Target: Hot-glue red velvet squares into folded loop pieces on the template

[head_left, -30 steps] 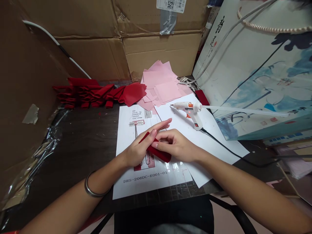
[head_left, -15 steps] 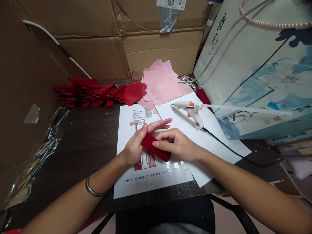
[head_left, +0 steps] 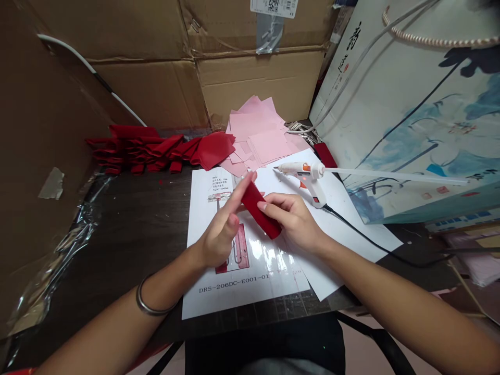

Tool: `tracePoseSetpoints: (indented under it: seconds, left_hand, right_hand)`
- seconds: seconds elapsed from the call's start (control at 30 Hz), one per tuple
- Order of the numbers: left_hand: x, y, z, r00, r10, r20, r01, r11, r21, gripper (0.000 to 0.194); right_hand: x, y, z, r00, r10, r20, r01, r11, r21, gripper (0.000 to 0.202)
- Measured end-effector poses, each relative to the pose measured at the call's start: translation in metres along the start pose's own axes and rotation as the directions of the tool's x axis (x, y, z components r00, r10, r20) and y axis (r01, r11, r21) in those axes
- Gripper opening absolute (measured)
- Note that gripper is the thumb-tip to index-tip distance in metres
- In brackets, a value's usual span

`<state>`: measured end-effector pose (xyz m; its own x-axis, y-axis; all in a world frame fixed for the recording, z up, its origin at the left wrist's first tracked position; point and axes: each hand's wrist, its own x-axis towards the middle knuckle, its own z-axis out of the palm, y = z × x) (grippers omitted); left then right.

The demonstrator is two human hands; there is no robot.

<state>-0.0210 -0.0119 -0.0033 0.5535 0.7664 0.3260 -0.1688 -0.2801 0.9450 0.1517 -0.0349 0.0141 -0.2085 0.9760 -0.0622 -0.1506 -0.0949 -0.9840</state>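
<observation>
My right hand [head_left: 292, 216] pinches a folded red fabric strip [head_left: 261, 212], thumb on its face and fingers curled behind. The strip slants from upper left to lower right, above a printed sheet. My left hand [head_left: 224, 229] is open on its left side, fingers stretched out and held edge-on. Its fingertips are close to the strip's upper end; whether they touch it I cannot tell. Beneath, the printed sheet [head_left: 203, 260] shows a picture of a red and pink piece. Several metal clips [head_left: 219, 197] lie near its top.
A white hot glue gun [head_left: 302, 171] lies on white paper to the right, its black cord [head_left: 363, 234] trailing right. Pink paper squares [head_left: 258, 125] and a row of red folded pieces [head_left: 156, 148] are at the back. Cardboard [head_left: 258, 83] walls the rear; a painted box [head_left: 410, 130] stands right.
The red strip has moved slightly up and right and tilts more steeply. My left hand has let go of its upper end and straightened, its fingers now pointing up.
</observation>
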Motion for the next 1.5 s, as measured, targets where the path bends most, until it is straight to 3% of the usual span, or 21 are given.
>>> tracePoseSetpoints:
  seconds: [0.13,0.23,0.43,0.6,0.8,1.03,1.37,1.5]
  left_hand:
    - [0.0011,0.0024,-0.0043,0.992,-0.004,0.126,-0.012,0.992,0.125,0.064]
    - [0.0013,0.0042,-0.0052,0.988,-0.036,0.151,0.016,0.991,0.133,0.061]
    - [-0.0002,0.0038,-0.0030,0.991,-0.069,0.116,0.055,0.991,0.119,0.056]
    - [-0.0003,0.0021,-0.0024,0.995,-0.031,0.093,0.018,0.989,0.144,0.056]
    - [-0.0008,0.0011,-0.0040,0.999,-0.031,0.034,0.029,0.997,0.070,0.054]
    - [-0.0004,0.0015,-0.0041,0.987,-0.096,0.128,0.087,0.994,0.072,0.049]
    - [-0.0006,0.0027,-0.0022,0.985,-0.103,0.140,0.097,0.994,0.052,0.048]
    - [-0.0005,0.0035,0.0013,0.994,-0.106,0.013,0.106,0.994,-0.008,0.055]
  right_hand:
    - [-0.0001,0.0020,-0.0010,0.995,0.003,0.103,0.004,0.997,-0.072,0.027]
    - [0.0000,0.0028,-0.0011,0.994,-0.007,0.105,0.016,0.996,-0.086,0.025]
    - [0.0013,0.0027,-0.0019,0.994,-0.035,0.101,0.045,0.995,-0.092,0.024]
    - [0.0028,0.0034,-0.0021,0.990,-0.080,0.118,0.084,0.996,-0.030,0.019]
    - [0.0009,0.0015,-0.0010,0.994,-0.032,0.106,0.037,0.998,-0.051,0.027]
    - [0.0013,0.0058,-0.0029,0.996,-0.022,0.092,0.027,0.998,-0.059,0.020]
    - [0.0026,0.0073,-0.0024,0.994,-0.014,0.111,0.020,0.999,-0.048,0.021]
    - [0.0031,0.0045,-0.0028,0.997,-0.003,0.080,0.003,1.000,0.003,0.018]
